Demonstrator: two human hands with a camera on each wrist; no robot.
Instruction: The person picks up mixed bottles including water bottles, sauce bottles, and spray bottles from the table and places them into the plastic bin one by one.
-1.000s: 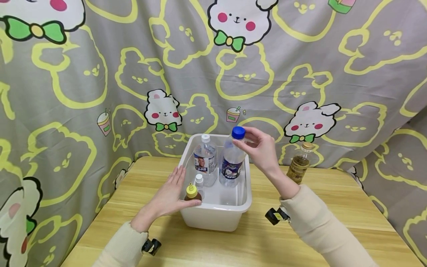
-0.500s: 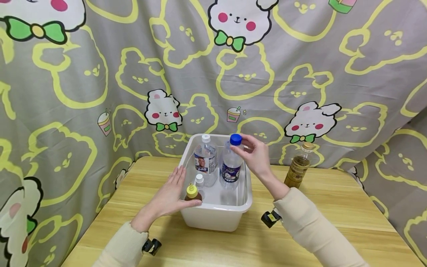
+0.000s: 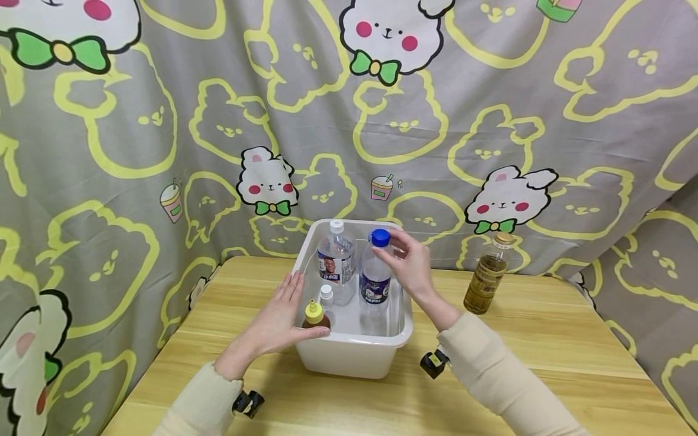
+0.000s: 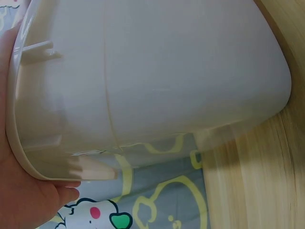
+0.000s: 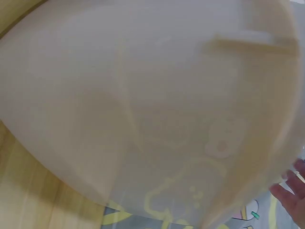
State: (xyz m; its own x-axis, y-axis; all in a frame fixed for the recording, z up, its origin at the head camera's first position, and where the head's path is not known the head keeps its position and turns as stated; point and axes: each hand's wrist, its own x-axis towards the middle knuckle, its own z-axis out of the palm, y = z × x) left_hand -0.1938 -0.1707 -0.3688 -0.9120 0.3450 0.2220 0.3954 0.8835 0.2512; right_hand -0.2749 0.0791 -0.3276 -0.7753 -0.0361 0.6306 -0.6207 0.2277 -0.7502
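A clear Pepsi bottle with a blue cap stands upright inside the white plastic tub, in its right half. My right hand pinches this bottle by the neck, just under the cap. Across the tub's left side and near left corner lies my left hand, its fingers straight along the rim and its thumb on the near edge. The left wrist view has the left hand against the tub's rim. Only some fingers of the right hand show in the right wrist view, where the bottle is hidden.
Also in the tub are a clear bottle with a white cap, a small white-capped bottle and a yellow-capped squeeze bottle. A bottle of yellowish liquid stands on the wooden table. A patterned curtain hangs behind.
My right hand has lowered the Pepsi bottle further into the tub and slightly left. The left hand and the tub have stayed in place.
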